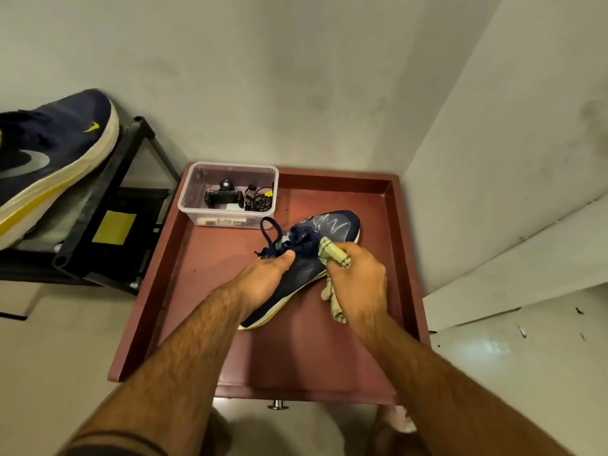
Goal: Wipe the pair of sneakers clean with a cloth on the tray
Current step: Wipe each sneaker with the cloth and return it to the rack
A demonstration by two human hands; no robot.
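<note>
1. Left hand (263, 281) grips the navy sneaker (316, 255) at its collar, thumb by the laces, pinning it on the red tray (148, 291).
2. Right hand (357, 281) clutches a bunched checked cloth (332, 255) against the upper.
3. Sneaker looks light, its mesh soft; heel and sole seem the firm hold.
4. Its mate (49, 159) sits on a black rack (131, 179), far left.

Navy sneaker (312, 258) on tray (329, 357), cloth (332, 258) seemingly touching.
</note>
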